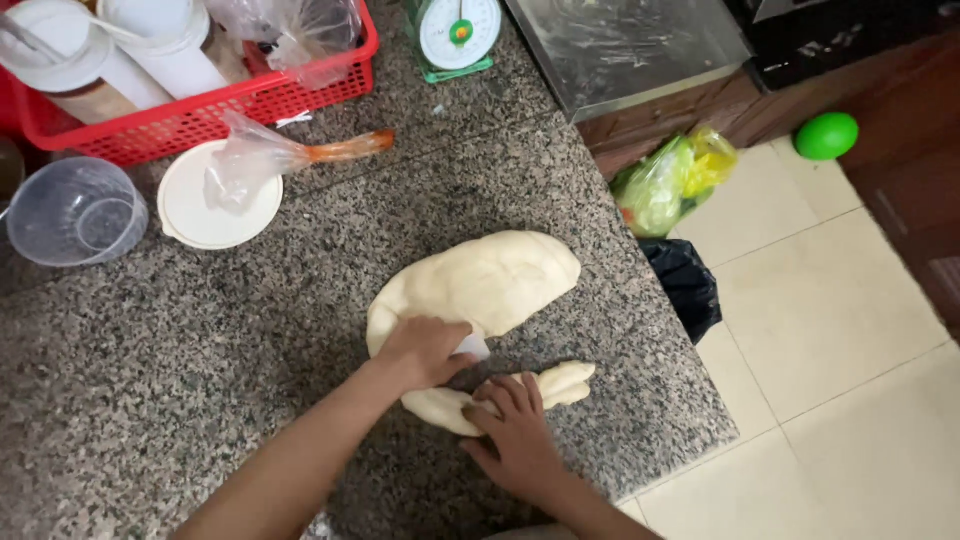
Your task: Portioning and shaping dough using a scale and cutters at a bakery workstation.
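On the speckled granite bench [200, 340], a large mound of pale dough [480, 280] lies near the right edge. The left hand [425, 350] is closed around a small white scraper [473, 347], pressing it down at the near end of the mound. Just nearer, a strip of cut dough [560, 385] lies across the bench, and the right hand [515, 430] rests on its left part with fingers spread and lightly curled, holding it down rather than gripping it.

Far left stand a red basket [250, 100] of white containers, a clear measuring cup [75, 212], and a white lid [195, 215] with a twisted plastic bag [260, 155] on it. A green-and-white kitchen scale [458, 35] sits at the far edge.

The risks, as I judge them: the scraper blade works close to the right hand's fingertips, so a slip could nick them. The cut strip lies close to the bench's right edge, and a pull or push that way could send it to the tiled floor [830, 330].
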